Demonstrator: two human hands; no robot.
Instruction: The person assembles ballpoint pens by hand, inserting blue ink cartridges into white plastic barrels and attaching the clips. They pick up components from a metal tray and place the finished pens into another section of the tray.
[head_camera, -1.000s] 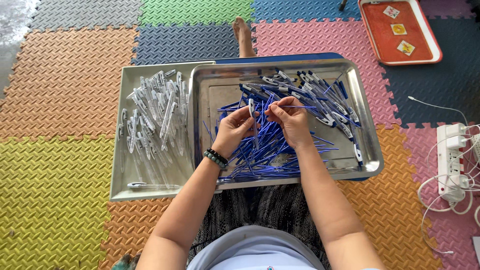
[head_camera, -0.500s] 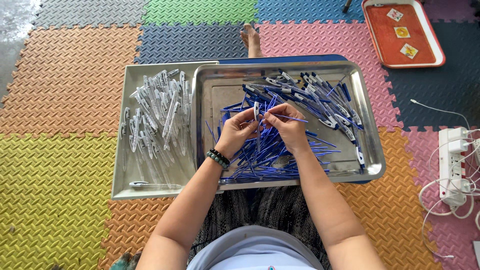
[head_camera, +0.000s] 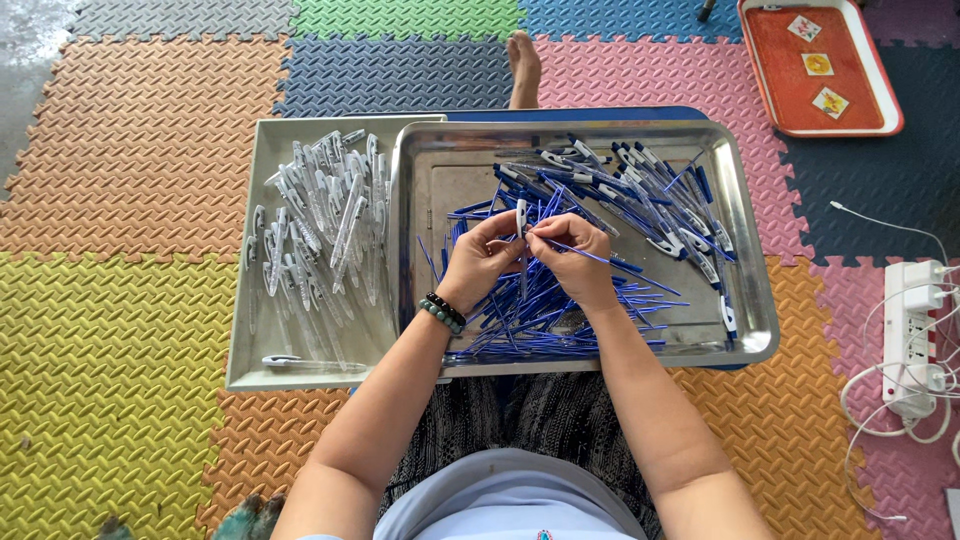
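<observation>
Left hand: the left hand (head_camera: 480, 262), a beaded bracelet (head_camera: 441, 311) at its wrist, is curled with fingertips pinched on a clear pen barrel (head_camera: 521, 222) held upright above the steel tray.
Right hand: the right hand (head_camera: 575, 258) is closed in a pinch on a thin blue refill (head_camera: 590, 255), whose near end meets the barrel between the two hands while the rest juts out to the right.
Meeting point: both hands touch at the fingertips, just over the heap of refills.
Steel tray: the shiny steel tray (head_camera: 745, 225) sits in front of the person's lap; loose blue refills (head_camera: 540, 315) lie in its near half, and pens with blue caps (head_camera: 640, 190) are piled at its far right.
Second tray: a duller tray (head_camera: 250, 340) just to the left, its edge tucked under the steel one, holds clear pen barrels (head_camera: 325, 225).
Surroundings: coloured foam floor mats (head_camera: 110, 330); a red tray (head_camera: 880, 90) far right; a white power strip (head_camera: 915, 335) with cables at right.
</observation>
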